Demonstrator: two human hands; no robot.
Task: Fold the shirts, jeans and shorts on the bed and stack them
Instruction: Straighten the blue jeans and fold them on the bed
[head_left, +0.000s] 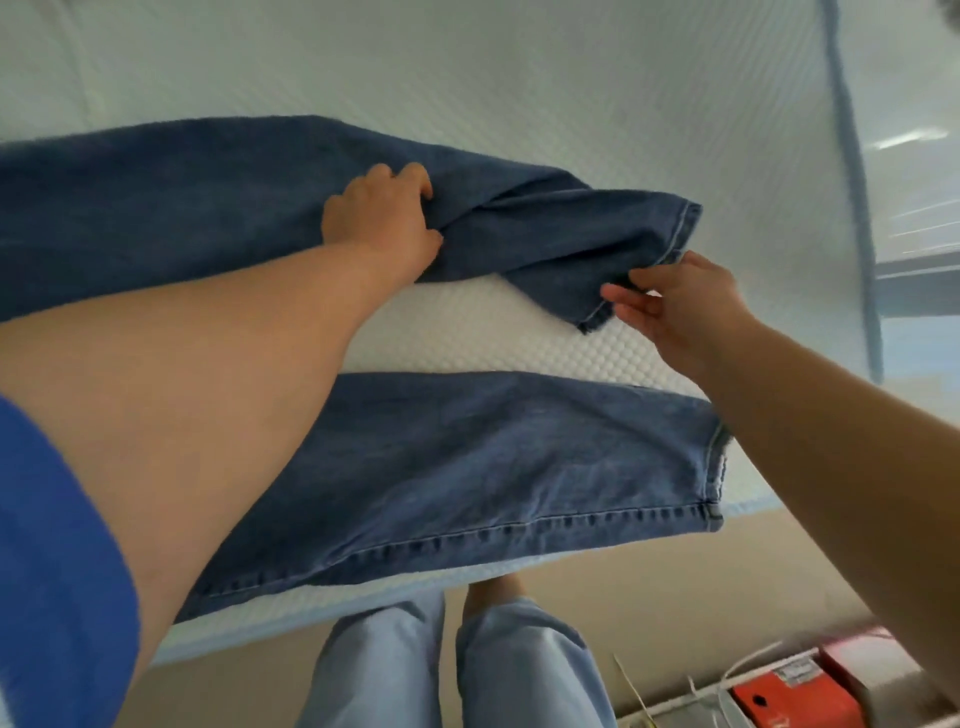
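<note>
i am working on the jeans (467, 457), which are lying spread across the white mattress (519, 83) with their two legs apart and a strip of bare bed showing between them. the near leg is lying flat along the bed's edge, its hem pointing to my right. the far leg is rumpled near its end, twisted into a ridge of folds.

my left hand (382, 218) is gripping that ridge, fingers curled into the bunched denim partway along the far leg. my right hand (675, 306) is pinching the lower corner of the far leg's hem between thumb and fingertips, the other fingers lying loosely extended beneath it.

as i judge it, i am bringing the far leg over onto the near one, so the first fold is only beginning. to do it well, i should be lifting both grips together so the leg is travelling as one flat panel and not as a rope. the twist under my left hand wants shaking out first, or it will be trapped inside the fold. i should be matching hem to hem and outer seam to outer seam, then smoothing from the seat toward the cuffs.

the near leg is lying close to the mattress edge, so a hard tug could be dragging it off toward the floor.
</note>
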